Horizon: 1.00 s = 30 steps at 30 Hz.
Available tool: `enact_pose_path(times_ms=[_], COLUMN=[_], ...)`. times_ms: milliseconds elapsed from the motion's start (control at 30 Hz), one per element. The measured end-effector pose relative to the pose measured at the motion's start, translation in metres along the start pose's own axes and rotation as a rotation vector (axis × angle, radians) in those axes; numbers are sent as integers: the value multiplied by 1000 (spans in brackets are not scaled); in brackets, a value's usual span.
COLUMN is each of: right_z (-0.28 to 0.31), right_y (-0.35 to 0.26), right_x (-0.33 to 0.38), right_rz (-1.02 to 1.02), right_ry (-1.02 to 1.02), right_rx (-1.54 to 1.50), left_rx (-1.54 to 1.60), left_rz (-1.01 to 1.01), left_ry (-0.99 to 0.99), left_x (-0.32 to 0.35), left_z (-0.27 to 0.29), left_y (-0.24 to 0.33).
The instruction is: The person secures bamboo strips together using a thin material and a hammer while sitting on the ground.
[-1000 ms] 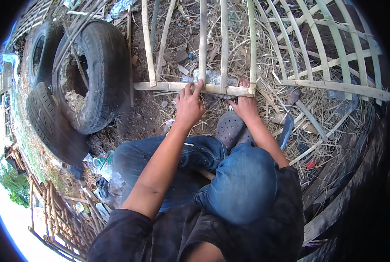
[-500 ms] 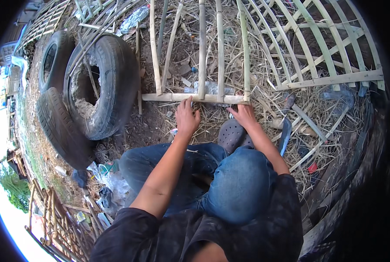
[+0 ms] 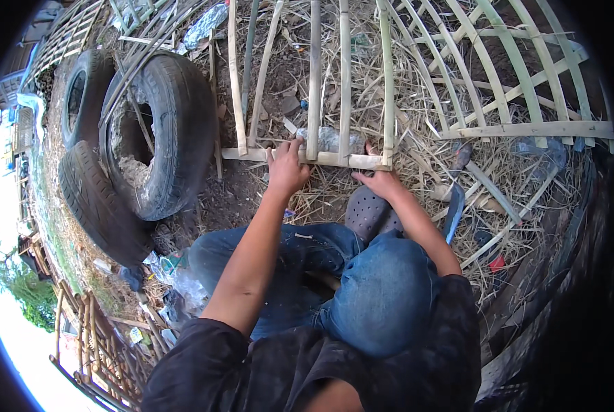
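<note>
We note the bamboo frame (image 3: 314, 103) lying on the straw-covered ground (image 3: 423, 185) ahead of our knees, with five upright slats already resting on the horizontal crosspiece (image 3: 307, 157). Our left hand (image 3: 286, 168) presses its fingers onto that crosspiece beside the middle slat, and our right hand (image 3: 379, 180) grips its right end under the last slat; the hands sit apart, both closed on bamboo. We judge the slats placed, but we cannot tell whether any joint is fastened; a finished lattice panel (image 3: 520, 89) lies to the right.
</note>
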State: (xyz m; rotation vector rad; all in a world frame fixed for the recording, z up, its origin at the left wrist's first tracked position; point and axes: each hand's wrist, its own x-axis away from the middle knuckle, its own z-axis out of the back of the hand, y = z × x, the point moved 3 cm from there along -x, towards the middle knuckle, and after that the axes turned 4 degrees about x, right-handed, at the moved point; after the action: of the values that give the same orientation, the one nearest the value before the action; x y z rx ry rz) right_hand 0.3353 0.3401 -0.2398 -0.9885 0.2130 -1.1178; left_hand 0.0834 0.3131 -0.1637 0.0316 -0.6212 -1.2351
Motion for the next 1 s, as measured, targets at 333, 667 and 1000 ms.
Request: enact_pose_path(times_ms=[333,667,1000], right_z=[-2,-8,15], right_y=[-13,7,-2], right_x=[5,-10,11], right_rz=[-34,-106,-204], right_ry=[-16,277,72], right_rx=[28,-489,-316], left_rx=[21,250,-112], left_rz=[-139,-159,-162], left_ry=[315,163,179], left_x=[32,48,43], left_z=[0,-34,-5], left_y=[-1,23,34])
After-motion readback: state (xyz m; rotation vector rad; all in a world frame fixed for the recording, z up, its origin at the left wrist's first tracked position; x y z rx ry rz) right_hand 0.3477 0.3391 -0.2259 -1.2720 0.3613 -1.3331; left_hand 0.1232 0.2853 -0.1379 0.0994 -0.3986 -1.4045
